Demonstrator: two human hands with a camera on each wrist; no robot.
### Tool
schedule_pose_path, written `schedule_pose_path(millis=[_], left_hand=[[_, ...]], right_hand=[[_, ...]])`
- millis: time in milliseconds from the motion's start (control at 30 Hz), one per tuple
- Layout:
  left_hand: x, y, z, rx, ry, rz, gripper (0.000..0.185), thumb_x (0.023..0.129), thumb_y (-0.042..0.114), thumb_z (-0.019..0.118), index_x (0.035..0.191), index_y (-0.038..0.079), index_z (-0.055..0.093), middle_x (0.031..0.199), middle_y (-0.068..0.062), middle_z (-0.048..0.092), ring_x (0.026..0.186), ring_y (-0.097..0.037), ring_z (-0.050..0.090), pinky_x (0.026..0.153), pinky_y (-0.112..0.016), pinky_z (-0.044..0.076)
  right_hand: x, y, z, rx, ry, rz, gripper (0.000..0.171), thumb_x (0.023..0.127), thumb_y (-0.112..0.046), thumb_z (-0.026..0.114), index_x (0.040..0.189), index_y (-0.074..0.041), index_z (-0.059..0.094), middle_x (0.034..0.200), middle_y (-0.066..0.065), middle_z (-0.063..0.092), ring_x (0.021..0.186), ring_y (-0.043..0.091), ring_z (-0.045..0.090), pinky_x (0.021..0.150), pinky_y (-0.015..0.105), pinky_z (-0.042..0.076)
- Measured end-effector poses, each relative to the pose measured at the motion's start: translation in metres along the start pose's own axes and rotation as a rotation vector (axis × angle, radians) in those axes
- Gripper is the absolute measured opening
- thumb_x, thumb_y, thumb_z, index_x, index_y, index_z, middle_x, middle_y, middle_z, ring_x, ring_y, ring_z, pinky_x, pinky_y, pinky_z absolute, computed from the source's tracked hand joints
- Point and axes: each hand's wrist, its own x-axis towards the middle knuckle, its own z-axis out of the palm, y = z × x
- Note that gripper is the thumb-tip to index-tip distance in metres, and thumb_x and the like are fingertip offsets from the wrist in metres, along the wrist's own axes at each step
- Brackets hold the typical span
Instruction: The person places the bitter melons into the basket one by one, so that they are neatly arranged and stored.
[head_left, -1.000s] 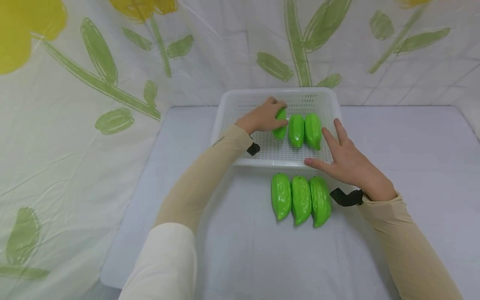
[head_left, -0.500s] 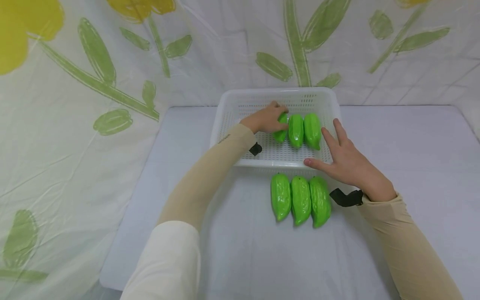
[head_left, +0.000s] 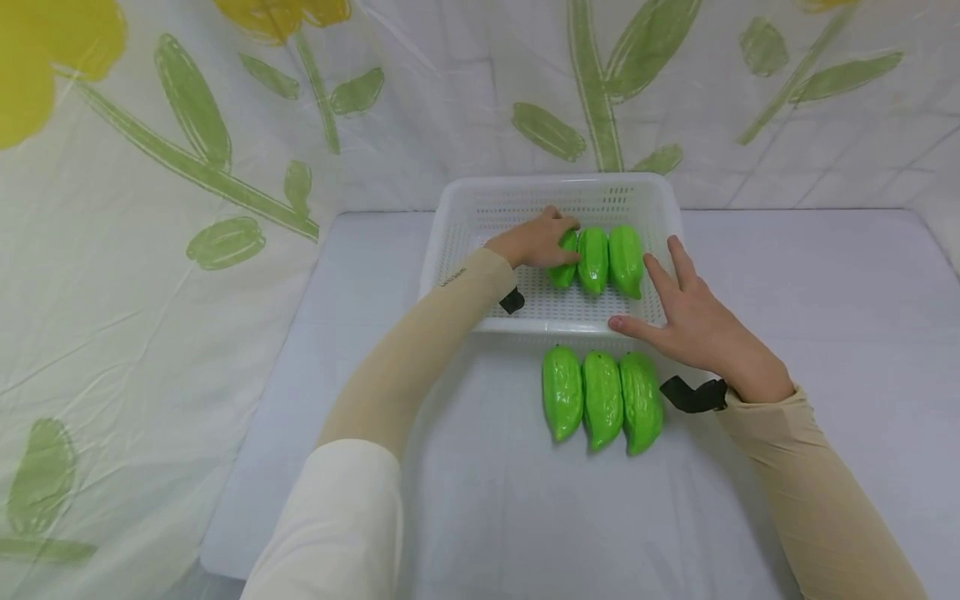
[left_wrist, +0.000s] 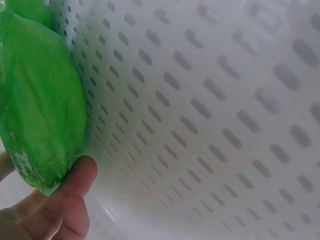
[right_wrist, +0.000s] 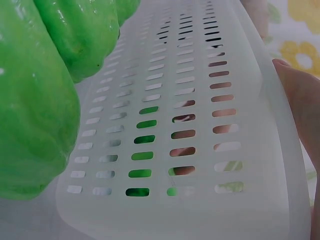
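Left hand (head_left: 536,242) grips the leftmost green fruit (head_left: 564,271) inside the white basket (head_left: 555,326), fingers at its far part, thumb on its side. Middle fruit (head_left: 593,262) just beside; right fruit (head_left: 626,262) next, close to the basket's right wall. Right hand (head_left: 697,325) spread wide, holding no fruit: thumb at the near rim, fingers by the right rim, around the near right corner. Room to move: perforated floor left of the held fruit, reaching to the left wall, partly under the forearm; a narrower strip toward the near wall. Outside, just off the near edge, a row of three green fruits (head_left: 602,400) lies on the table (head_left: 480,517); broad surface runs from there toward the table's near edge. Fruits glossy, ridged, plump, tapering to a tip. Basket rectangular, plastic-looking, walls pierced by rounded slots. Behind, flower-printed sheeting (head_left: 450,100), wrinkled, shiny.
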Motion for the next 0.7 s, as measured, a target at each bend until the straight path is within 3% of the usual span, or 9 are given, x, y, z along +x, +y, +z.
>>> schedule_pose_path(millis=[700], left_hand=[[-0.0008, 0.0014, 0.0008, -0.015, -0.020, -0.031, 0.078, 0.103, 0.054, 0.055, 0.168, 0.027, 0.021, 0.165, -0.015, 0.024, 0.143, -0.033, 0.048, 0.117, -0.050, 0.043]], right_hand=[[0.0006, -0.0001, 0.0011, -0.002, -0.001, 0.009, 0.113, 0.095, -0.070, 0.059, 0.167, -0.004, 0.003, 0.170, 0.011, -0.029, 0.152, 0.061, 0.015, 0.114, 0.076, 0.027]])
